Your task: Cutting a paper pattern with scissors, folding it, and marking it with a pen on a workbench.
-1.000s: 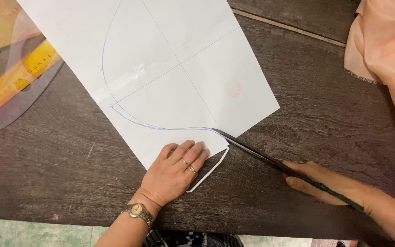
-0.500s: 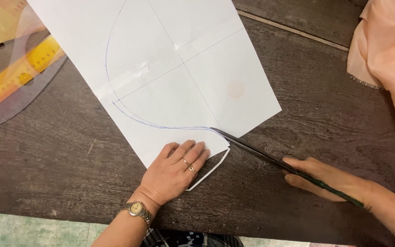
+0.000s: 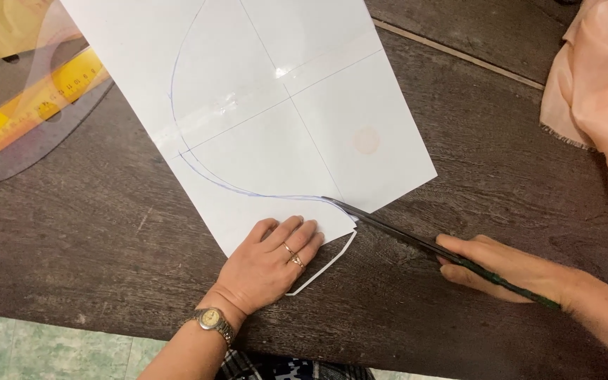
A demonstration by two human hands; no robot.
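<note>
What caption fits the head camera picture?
Right hand cuts paper with scissors; left hand holds it down.

White paper sheet (image 3: 262,105) lies flat, scissors (image 3: 402,236) cutting its edge.

A large sheet of paper (image 3: 276,105) lies on a wooden table (image 3: 107,253), running from the upper left down toward the middle. The left hand (image 3: 269,264) rests flat on the paper's near corner. To its right, the right hand (image 3: 504,267) holds long scissors (image 3: 402,236) whose blade tips meet the paper's edge at a drawn curve. A ruler (image 3: 33,98) lies on curved templates at the far left. Folded cloth (image 3: 599,91) sits at the far right, well apart from the paper.
</note>
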